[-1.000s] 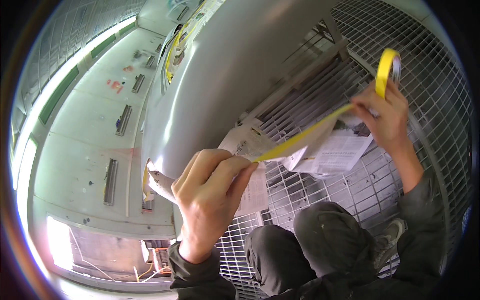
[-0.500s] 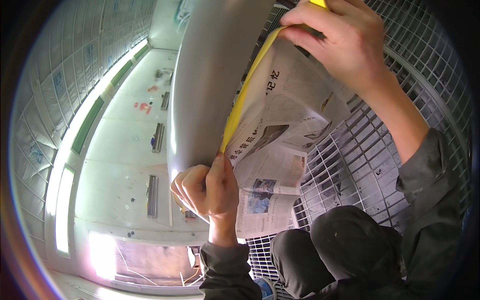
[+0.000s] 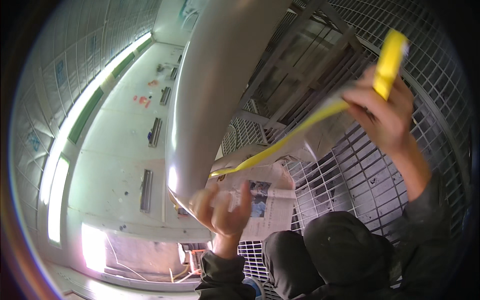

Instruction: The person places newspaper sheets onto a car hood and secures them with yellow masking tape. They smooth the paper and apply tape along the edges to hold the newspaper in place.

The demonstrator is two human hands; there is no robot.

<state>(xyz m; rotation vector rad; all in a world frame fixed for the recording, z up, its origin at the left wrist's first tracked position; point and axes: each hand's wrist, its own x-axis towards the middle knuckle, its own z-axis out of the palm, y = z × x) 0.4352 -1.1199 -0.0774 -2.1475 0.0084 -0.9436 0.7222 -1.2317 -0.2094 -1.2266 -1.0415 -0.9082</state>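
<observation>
Taping newspaper [image 3: 277, 200] seems underway: the right hand [image 3: 390, 112] grips a yellow tape roll [image 3: 390, 62], the loosely open left hand [image 3: 226, 215] likely needing to press the tape strip [image 3: 275, 148] above it.

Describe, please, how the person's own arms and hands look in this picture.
The left hand and right hand wear no gloves; the left is blurred. Both sleeves are dark and plain; the right one leaves part of the forearm bare.
</observation>
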